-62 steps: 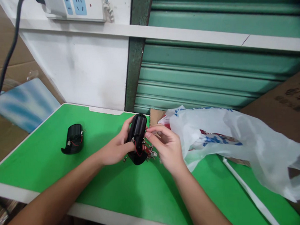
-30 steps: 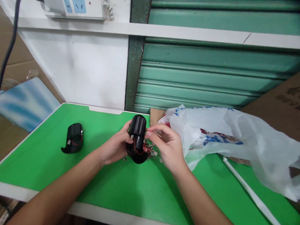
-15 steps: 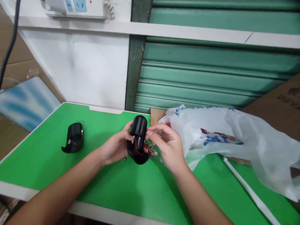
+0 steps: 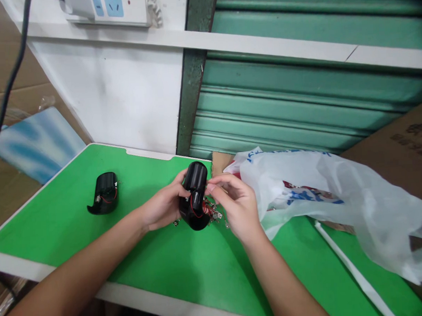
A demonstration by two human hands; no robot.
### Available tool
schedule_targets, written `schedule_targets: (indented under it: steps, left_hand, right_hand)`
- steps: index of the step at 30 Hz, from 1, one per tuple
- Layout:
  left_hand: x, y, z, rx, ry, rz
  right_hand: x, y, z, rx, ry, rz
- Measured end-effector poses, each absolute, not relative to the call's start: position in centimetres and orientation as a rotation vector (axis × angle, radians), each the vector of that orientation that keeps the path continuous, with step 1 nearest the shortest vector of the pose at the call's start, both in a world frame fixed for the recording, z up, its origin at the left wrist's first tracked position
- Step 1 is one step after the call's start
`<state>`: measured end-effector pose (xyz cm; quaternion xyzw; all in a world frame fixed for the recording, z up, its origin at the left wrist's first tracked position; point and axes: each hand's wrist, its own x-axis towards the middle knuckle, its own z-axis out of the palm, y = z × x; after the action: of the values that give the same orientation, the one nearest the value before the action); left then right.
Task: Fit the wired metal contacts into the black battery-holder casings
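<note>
My left hand (image 4: 161, 206) is wrapped round a black plastic shell (image 4: 193, 196) with a red wire inside, held a little above the green table (image 4: 187, 266). My right hand (image 4: 234, 203) is at the shell's right edge, its thumb and fingers pinched against the rim; what they pinch is too small to make out. Under the shell lies a small pile of metal contacts and screws (image 4: 213, 214). A second black shell (image 4: 104, 193) with red wiring lies open side up at the table's left.
A white plastic bag (image 4: 339, 203) sprawls over the table's right side, with a white strip (image 4: 348, 264) below it. A cardboard box (image 4: 402, 145) stands at the right. Behind are a green shutter (image 4: 299, 103), a white shelf, a power strip (image 4: 113, 8) and a black cable (image 4: 8, 87).
The shell has been tilted slightly in my hands, its rounded end now more upright. Both hands stay in nearly the same place.
</note>
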<state>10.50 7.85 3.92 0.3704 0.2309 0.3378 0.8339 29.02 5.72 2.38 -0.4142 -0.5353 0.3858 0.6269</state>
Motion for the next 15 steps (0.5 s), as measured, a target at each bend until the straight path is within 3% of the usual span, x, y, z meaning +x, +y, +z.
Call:
schedule_targets:
  steps: [15]
  left_hand:
    - [10.79,7.51,4.7,0.887,0.569,0.75]
  right_hand:
    - [29.01,5.67,2.6,-0.952,-1.234,0.892]
